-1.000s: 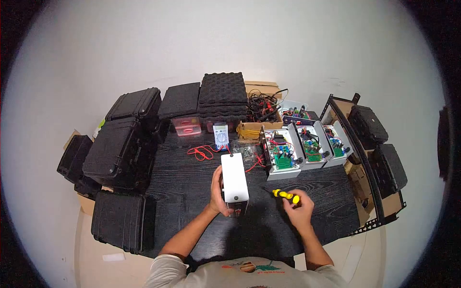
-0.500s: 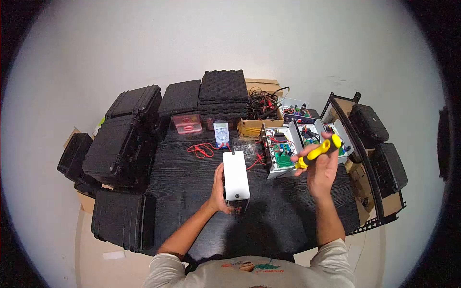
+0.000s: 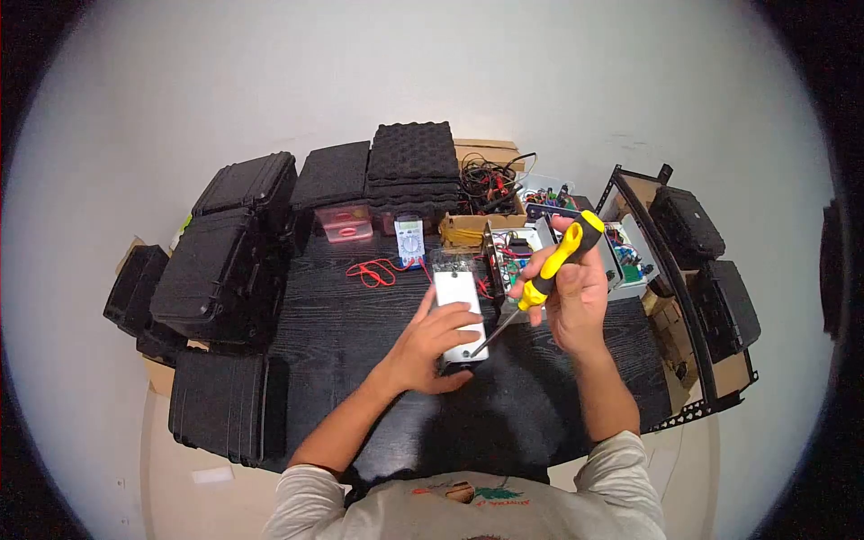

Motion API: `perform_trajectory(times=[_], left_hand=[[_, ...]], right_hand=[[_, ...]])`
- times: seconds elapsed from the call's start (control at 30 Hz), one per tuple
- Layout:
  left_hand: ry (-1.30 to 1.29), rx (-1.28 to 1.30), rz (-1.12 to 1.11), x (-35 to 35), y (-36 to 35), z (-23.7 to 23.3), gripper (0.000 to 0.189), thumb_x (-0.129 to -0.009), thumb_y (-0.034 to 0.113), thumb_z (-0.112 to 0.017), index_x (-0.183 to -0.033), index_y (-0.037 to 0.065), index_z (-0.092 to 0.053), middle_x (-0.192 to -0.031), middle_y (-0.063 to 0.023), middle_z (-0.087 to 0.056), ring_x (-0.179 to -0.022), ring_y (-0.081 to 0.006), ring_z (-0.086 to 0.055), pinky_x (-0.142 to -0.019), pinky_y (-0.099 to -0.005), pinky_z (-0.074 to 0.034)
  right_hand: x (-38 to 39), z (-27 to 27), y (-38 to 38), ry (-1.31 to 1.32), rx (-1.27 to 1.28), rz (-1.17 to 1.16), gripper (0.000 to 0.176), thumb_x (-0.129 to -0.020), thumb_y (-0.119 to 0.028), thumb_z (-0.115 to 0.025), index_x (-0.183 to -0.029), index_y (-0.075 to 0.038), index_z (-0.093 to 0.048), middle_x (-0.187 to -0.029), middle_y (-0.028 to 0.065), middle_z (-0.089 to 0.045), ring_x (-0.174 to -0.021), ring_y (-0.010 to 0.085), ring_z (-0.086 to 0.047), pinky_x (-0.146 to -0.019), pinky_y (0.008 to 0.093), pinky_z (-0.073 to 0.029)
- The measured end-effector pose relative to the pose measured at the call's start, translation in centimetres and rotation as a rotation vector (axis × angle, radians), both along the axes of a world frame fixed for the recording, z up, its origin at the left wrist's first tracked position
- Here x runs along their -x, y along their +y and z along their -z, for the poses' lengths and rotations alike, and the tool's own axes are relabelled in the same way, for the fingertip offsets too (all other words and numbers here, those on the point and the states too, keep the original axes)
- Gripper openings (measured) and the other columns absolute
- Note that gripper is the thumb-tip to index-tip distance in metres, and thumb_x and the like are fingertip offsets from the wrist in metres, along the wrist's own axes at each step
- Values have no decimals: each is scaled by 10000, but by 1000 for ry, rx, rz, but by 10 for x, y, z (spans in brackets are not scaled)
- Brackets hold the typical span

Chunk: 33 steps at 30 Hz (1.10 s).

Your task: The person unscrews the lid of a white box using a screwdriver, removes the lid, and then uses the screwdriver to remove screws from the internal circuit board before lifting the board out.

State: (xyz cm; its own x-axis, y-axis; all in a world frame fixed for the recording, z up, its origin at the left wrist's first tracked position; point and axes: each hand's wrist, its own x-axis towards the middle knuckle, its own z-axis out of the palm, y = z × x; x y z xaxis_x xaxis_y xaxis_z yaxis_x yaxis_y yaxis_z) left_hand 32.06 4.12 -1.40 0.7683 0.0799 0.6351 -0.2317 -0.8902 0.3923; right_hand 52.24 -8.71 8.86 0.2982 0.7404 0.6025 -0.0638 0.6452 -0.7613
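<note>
A narrow white metal case [image 3: 456, 290] with a dark near end stands on the black table in front of me. My left hand [image 3: 427, 346] steadies it, fingers laid across its white face and thumb by the near end. A yellow-and-black screwdriver [image 3: 558, 262] is gripped in my right hand [image 3: 579, 301], its handle tilted up to the right. Its shaft slants down to the left, the tip right at the dark screw [image 3: 466, 355] near the case's close end. Another screw [image 3: 454, 274] shows at the far end.
Behind the case lie a multimeter [image 3: 410, 241] and red test leads [image 3: 373, 272]. Opened white cases with circuit boards [image 3: 630, 256] stand right, partly hidden by my right hand. Black hard cases [image 3: 202, 270] line the left. A cable box [image 3: 486, 219] and foam sheets [image 3: 414, 157] sit at the back.
My right hand has moved left and turned the screwdriver so its shaft points at the case's near screw. My left hand has shifted from the case's side onto its white face.
</note>
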Motion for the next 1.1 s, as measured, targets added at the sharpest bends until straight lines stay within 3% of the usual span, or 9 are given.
perform_trajectory(times=[0.03,0.17,0.6,1.1], left_hand=[[-109,15,-15,-1,-1,0,532,-661,203,-852,-1160,151,-678,-1297,-68,-663,-1297,-348,-579,-1208,-711,-162],[-102,-11,-89,-2,-4,8,472,-684,177,-833,-1138,154,-709,-1280,-68,-672,-1264,-341,-600,-1200,-695,-221],[-156,31,-112,-5,-6,19,486,-654,171,-848,-1133,157,-762,-1280,-83,-677,-1265,-348,-596,-1192,-686,-240],[-170,46,-92,-5,-4,23,513,-640,160,-853,-1144,168,-759,-1291,-84,-682,-1281,-361,-585,-1196,-694,-216]], right_hand=[[0,-1,-1,-15,-6,7,650,-1050,-414,-573,-1515,-45,-309,-1002,143,-661,-809,252,-738,-456,236,-546],[9,-2,0,-68,-6,11,665,-1042,-422,-582,-1511,-38,-310,-1015,148,-665,-812,239,-737,-478,238,-543],[24,2,6,-79,19,-185,669,-1030,-331,-638,-1521,-2,-324,-1109,113,-637,-944,161,-691,-606,215,-556],[32,7,9,-34,-61,-138,680,-1009,-343,-672,-1503,18,-376,-1027,104,-634,-761,113,-651,-536,190,-519]])
